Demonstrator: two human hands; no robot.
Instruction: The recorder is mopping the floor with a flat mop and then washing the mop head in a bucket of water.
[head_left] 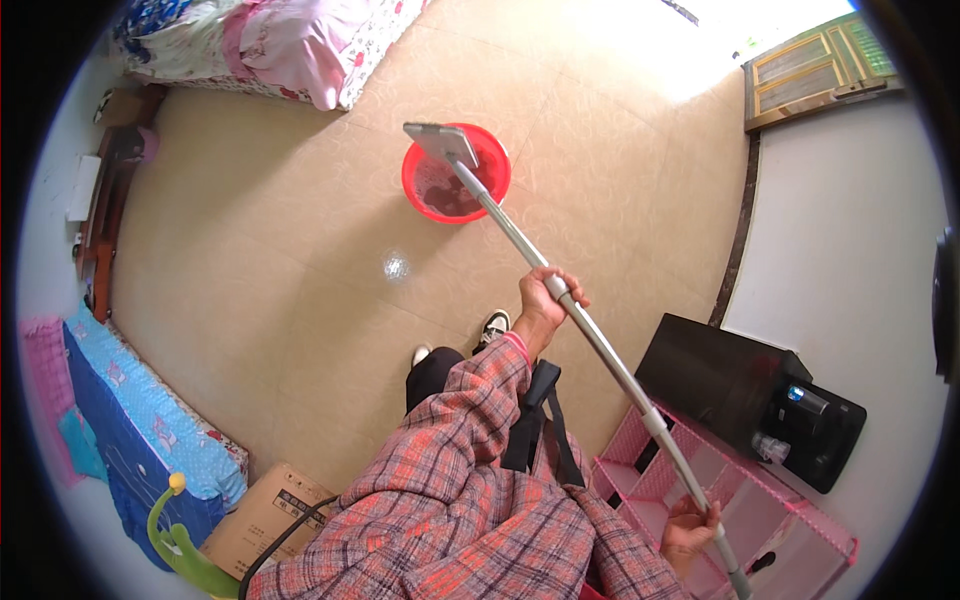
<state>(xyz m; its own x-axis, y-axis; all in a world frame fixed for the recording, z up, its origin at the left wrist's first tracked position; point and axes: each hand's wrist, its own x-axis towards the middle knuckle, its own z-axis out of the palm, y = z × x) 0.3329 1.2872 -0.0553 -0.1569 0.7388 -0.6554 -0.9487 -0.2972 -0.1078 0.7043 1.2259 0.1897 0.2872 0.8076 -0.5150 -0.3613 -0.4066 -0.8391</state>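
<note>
A flat mop (605, 352) with a long silver pole slants across the view from lower right to upper middle. My left hand (550, 298) is closed around the middle of the pole. Lower down, my right hand (690, 527) grips the pole near its end, fingers wrapped around it. The mop's grey flat head (440, 143) is over the far-left part of a red bucket (408, 185) on the floor. Foamy, murky water (450, 195) shows inside the bucket. Whether the head touches the rim cannot be made out.
A pink shelf unit (840, 545) and a black cabinet (700, 375) stand at the right. A bed (290, 50) is at the far left, blue bedding (165, 425) at the near left, beside a cardboard box (270, 520). A wooden door (810, 75) is at the far right.
</note>
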